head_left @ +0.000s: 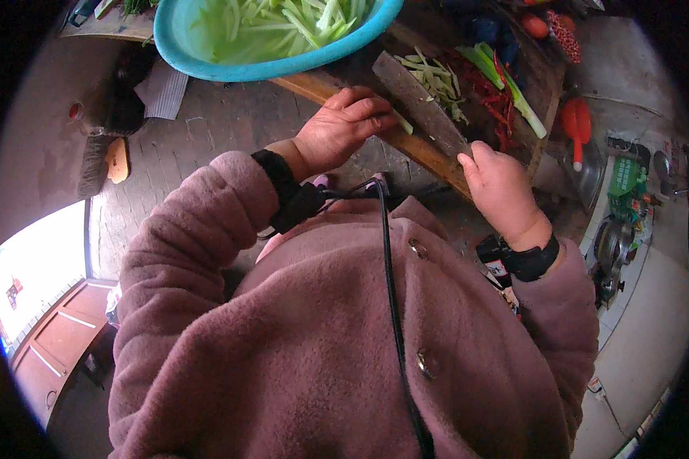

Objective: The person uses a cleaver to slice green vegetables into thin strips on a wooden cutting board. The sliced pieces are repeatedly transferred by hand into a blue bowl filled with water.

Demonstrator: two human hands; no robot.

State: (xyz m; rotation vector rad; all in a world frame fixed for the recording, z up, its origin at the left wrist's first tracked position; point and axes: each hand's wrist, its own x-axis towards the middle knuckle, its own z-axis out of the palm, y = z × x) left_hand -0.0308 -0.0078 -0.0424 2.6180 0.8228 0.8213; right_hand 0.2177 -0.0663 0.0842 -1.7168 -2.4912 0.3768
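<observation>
My right hand (496,183) grips the handle end of a wide-bladed cleaver (422,103), its blade pointing up and left over a dark wooden board (430,158). At the board's near edge, my left hand (353,117) has its fingers bent down, with a pale green vegetable piece (404,123) beside the fingertips. Whether the fingers hold it is hidden. Beyond the blade lies a pile of cut green strips (433,74). Farther right are red chili peppers (498,112) and scallion stalks (522,103). A turquoise basin (275,69) holds many pale green strips (298,26).
The basin overhangs the board's left part. A red scoop (576,123) rests to the right over a metal basin. Beyond the board are tomatoes (534,26). Pots (611,244) stand on a tiled counter at right. A black cable hangs down my front.
</observation>
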